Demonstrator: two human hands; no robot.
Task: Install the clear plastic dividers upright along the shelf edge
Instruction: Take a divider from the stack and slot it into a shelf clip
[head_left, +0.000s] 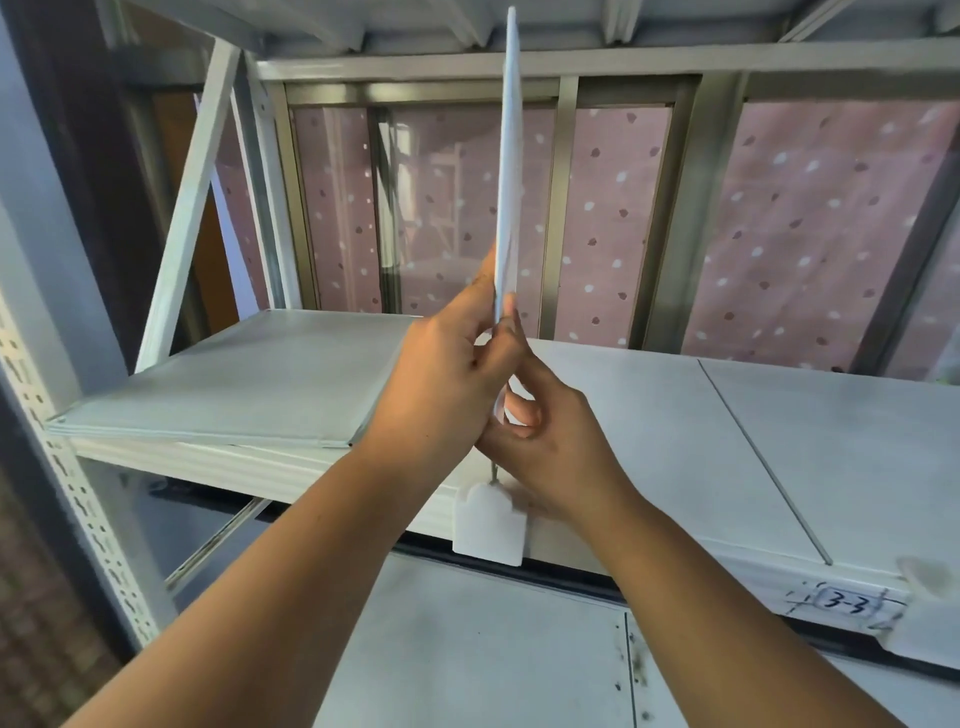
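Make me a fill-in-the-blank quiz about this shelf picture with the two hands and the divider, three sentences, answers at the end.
1. The divider, seen edge-on, stands ____ rather than lying flat.
2. It is pinched by ____ hands, the left hand above the right hand.
3. The handwritten label on the shelf edge reads ____.

Missing words: upright; both; 3-3

Window: metal-framed sliding window (566, 208) behind the rack, daylight coming through.
Covering: pink spotted film (810, 234) over the panes.
Upright: white perforated post (78, 499) at left.
Brace: white diagonal strut (192, 208).
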